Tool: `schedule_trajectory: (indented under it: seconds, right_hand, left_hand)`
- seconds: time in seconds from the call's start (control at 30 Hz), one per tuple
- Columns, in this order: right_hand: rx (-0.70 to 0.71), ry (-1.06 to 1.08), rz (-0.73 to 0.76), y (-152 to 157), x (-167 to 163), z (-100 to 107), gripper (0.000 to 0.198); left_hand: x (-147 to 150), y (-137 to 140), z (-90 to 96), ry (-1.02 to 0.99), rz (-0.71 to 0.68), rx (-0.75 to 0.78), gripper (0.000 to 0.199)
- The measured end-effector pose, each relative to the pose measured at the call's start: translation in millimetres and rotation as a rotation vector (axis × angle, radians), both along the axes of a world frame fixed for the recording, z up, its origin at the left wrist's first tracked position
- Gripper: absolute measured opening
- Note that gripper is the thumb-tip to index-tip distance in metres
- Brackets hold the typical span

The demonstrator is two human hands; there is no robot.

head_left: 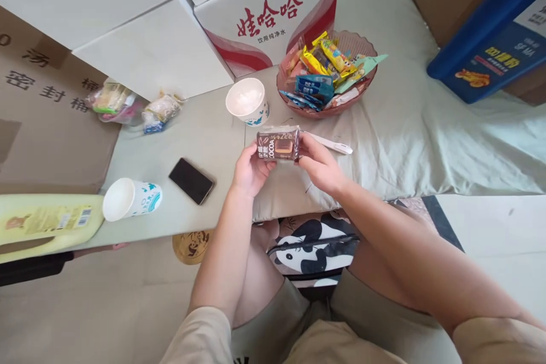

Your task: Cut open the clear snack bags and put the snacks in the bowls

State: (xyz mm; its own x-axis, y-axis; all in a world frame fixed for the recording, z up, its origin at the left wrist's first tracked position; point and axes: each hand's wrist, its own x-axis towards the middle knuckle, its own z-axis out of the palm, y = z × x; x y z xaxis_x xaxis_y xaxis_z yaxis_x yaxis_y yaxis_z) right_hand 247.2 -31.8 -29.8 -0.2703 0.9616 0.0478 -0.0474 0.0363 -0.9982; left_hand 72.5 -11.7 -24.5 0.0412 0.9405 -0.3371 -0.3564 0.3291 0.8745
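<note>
I hold the small brown foil-wrapped cocoa snack packet (277, 145) up in front of me, above the pale cloth-covered surface (396, 142), my left hand (250, 169) pinching its left end and my right hand (321, 166) its right end, fingers clamped on the wrapper. It looks light, the film thin, crinkly and probably slick, the cake inside likely soft and crushable, so I judge the sealed end seams the best grip. Beyond it stand a white paper cup (247, 101) and a pink scalloped bowl (369, 79) of sweets.
</note>
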Motion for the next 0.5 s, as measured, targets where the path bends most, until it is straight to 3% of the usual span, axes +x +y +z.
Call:
schedule_trajectory:
  seconds: [0.17, 0.27, 0.5]
  right_hand:
    - [-0.067, -0.125, -0.102, 2.4, 2.7, 2.0, 0.042]
    - [-0.004, -0.182, -0.139, 4.9, -2.7, 2.0, 0.036]
    - [0.064, -0.167, -0.046, 3.2, -14.2, 1.4, 0.031]
  left_hand:
    - [1.3, 10.4, -12.0, 0.177, 0.028, 0.154, 0.039]
    - [0.1, 10.7, -20.8, 0.183, -0.073, 0.235, 0.055]
    - [-12.6, 1.9, -19.8, 0.094, -0.185, 0.16, 0.076]
